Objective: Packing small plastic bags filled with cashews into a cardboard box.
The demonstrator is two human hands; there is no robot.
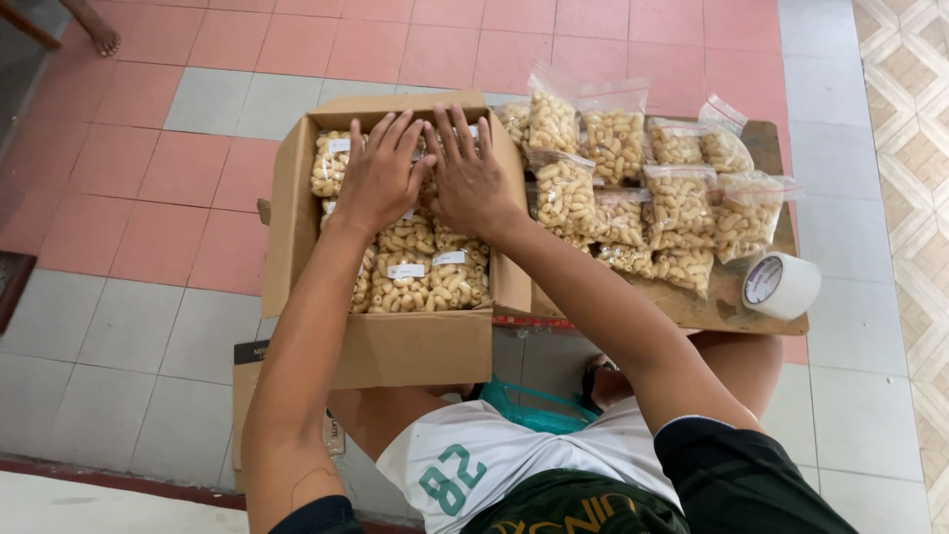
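An open cardboard box (293,208) stands on the tiled floor in front of me, packed with clear bags of pale curled snacks (427,279). My left hand (381,176) lies flat, fingers spread, on the bags at the far end of the box. My right hand (470,178) presses down right beside it, fingers spread too. Neither hand grips anything. Both hands hide the bags under them.
Several more snack bags (633,188) lie piled on a flat cardboard sheet (736,314) to the right of the box. A roll of white tape (781,285) sits at its right edge. Another person's bare foot (101,38) shows at top left.
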